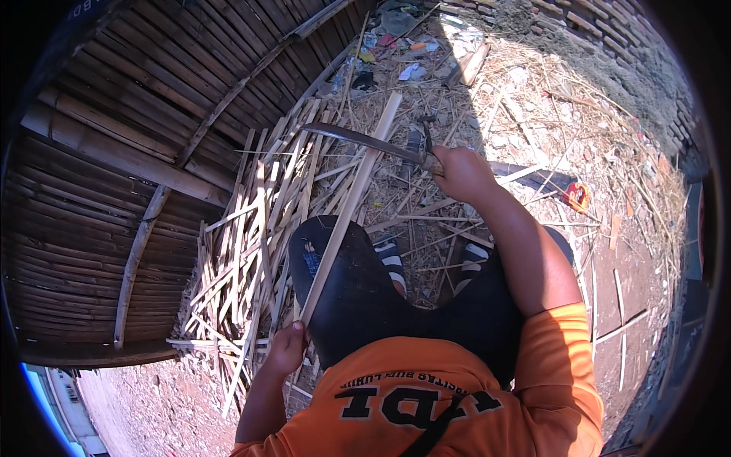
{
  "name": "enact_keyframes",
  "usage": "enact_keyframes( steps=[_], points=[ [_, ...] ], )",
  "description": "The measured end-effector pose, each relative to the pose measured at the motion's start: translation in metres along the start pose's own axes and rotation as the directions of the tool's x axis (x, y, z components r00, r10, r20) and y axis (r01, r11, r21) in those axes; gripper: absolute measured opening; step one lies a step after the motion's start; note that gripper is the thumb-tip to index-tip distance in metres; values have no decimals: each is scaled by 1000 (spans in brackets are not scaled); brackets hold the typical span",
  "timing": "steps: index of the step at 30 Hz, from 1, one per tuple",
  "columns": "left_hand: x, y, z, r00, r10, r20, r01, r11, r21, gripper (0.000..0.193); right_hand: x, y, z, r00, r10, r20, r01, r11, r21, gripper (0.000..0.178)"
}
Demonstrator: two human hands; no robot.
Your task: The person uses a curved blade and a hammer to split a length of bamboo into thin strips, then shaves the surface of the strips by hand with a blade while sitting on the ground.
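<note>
My right hand [463, 174] is closed round the handle of a machete with a long, slightly curved blade [343, 133]. Pointing left, the blade lies across the upper part of a long, pale bamboo strip [341, 228]. My left hand [287, 348] grips the near end of that strip beside my left thigh. From there the strip slants up and away past my left knee, its far end just beyond the blade. Whether the blade bites into the strip or only rests on it, I cannot tell.
Many cut bamboo strips [255, 228] lie heaped on my left, beside a bamboo-slat wall [91, 236]. A saw with an orange handle [577, 196] lies on the right. Shavings and litter [411, 72] cover the ground ahead, near a brick wall [601, 30]. My sandalled feet [391, 263] stand between.
</note>
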State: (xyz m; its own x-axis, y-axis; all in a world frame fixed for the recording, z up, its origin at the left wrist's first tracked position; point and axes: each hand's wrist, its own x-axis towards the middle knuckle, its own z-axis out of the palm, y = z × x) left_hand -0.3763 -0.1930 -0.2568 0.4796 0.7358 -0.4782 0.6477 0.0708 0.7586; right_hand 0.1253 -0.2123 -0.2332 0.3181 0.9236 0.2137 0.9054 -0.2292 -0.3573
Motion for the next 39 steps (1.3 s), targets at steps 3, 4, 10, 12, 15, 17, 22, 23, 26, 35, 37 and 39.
enact_keyframes(
  steps=[3,4,10,12,15,17,22,23,26,35,37,39],
  points=[
    [2,-8,2,998,62,-4,-61,998,12,52,-7,-31,-9,986,-97,136,102,994,-30,25],
    [2,-8,3,994,109,-9,-109,993,49,51,-11,-36,-9,965,-194,174,210,975,-75,25],
    [4,-5,18,916,354,-190,-214,830,515,41,3,20,-17,997,74,-21,-71,992,103,25],
    [-2,4,16,911,368,-188,-238,840,488,41,10,30,-27,969,216,-117,-200,970,139,26],
    [-9,13,14,921,343,-186,-226,856,465,39,0,14,-30,994,111,1,-111,991,80,28],
    [-10,14,16,926,333,-179,-214,852,478,38,-11,-7,-19,995,-68,71,69,998,-12,30],
    [-11,13,22,902,379,-208,-201,794,574,38,-24,-38,-37,933,-202,297,230,971,-63,33],
    [-13,10,24,897,381,-225,-194,795,574,39,-22,-26,-36,955,-145,260,157,987,-27,33],
    [-5,19,29,887,391,-248,-179,783,596,39,-9,8,-42,978,57,203,-59,998,7,31],
    [-4,-17,32,873,413,-258,-184,770,611,33,-17,-18,-25,951,-222,216,237,971,-44,29],
    [2,-22,32,864,403,-300,-159,786,597,31,-3,9,-37,981,48,191,-63,995,74,29],
    [-2,-17,31,846,430,-316,-151,762,630,29,3,18,-39,981,135,138,-142,989,47,31]
  ],
)
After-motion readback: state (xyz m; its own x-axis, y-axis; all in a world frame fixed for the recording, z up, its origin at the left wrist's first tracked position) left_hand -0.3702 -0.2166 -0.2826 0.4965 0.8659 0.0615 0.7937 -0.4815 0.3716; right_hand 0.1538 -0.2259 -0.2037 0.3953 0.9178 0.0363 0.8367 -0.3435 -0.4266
